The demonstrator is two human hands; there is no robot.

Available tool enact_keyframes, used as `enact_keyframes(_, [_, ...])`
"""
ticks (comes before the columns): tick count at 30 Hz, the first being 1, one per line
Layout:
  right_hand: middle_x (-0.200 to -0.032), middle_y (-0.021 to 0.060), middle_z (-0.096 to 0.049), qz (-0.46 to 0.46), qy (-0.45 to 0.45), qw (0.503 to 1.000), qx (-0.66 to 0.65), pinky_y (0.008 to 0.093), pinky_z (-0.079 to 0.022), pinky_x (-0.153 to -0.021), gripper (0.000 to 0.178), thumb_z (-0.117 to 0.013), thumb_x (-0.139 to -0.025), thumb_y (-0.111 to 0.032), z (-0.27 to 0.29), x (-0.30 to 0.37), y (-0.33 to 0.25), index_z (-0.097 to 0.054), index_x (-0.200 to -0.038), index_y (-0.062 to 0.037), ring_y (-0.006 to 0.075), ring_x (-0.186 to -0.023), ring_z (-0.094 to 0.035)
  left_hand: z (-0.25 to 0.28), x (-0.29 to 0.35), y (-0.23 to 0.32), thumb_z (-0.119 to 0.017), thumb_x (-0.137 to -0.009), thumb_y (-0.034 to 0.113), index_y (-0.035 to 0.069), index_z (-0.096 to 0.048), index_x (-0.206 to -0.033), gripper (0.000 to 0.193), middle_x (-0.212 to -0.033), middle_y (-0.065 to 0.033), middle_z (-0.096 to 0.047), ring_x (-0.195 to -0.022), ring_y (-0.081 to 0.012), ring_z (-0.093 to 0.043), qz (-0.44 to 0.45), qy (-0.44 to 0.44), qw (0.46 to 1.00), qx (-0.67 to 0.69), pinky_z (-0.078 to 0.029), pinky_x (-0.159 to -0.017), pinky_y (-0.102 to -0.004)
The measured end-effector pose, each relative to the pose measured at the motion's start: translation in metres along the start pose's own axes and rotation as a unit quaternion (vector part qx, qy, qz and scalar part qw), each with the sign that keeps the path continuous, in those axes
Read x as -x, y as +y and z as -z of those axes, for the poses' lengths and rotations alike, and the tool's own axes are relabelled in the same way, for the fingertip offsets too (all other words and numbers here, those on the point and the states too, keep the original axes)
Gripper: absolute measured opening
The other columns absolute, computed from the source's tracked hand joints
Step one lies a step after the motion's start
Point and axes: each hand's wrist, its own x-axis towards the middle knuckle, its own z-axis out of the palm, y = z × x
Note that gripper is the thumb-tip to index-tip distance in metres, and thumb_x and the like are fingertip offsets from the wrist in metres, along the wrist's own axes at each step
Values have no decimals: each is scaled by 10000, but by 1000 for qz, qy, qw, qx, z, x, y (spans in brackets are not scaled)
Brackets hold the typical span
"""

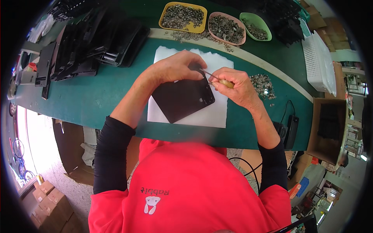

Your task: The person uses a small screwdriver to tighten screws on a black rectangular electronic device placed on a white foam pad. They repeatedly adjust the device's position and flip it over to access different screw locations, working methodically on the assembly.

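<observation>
A flat black panel (182, 99) lies at a slant on a white foam sheet (221, 116). My left hand (175, 68) holds its far part, with the fingers bent over and the thumb on top. My right hand (239, 87) is closed round the tan handle of a thin metal-shafted tool (226, 83), at the panel's right edge. The shaft points left, its tip close to my left thumb and forefinger. Something small and shiny shows beside my right fingertips, too small to name.
Beyond the sheet stand a yellow tray (161, 19), a pink tray (244, 37) and a green tray (268, 31) of small metal parts. More metal clips (263, 86) lie right of my right hand. Black panels (93, 42) are piled at left. A white basket (316, 62) stands right.
</observation>
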Motion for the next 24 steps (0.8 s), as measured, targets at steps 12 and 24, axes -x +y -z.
enact_keyframes(12, [-748, 93, -617, 103, -48, 980, 162, 384, -507, -605, 34, -656, -781, -52, -5, -10, 19, -628, -798, -41, 319, -698, -617, -15, -12, -14, -697, -824, 116, -22, -708, -1084, 295, -898, -115, -711, -829, -174, -655, 21, 98, 995, -13, -520, -768, -312])
enact_keyframes(24, [-683, 33, -574, 242, -103, 924, 277, 334, -475, -461, 120, -688, -740, -44, 3, -21, 30, -603, -810, -92, 247, -551, -592, -3, -22, -9, -760, -720, 134, -2, -734, -918, 243, -895, -137, -718, -806, -214, -666, 81, 80, 993, 27, -518, -589, -346])
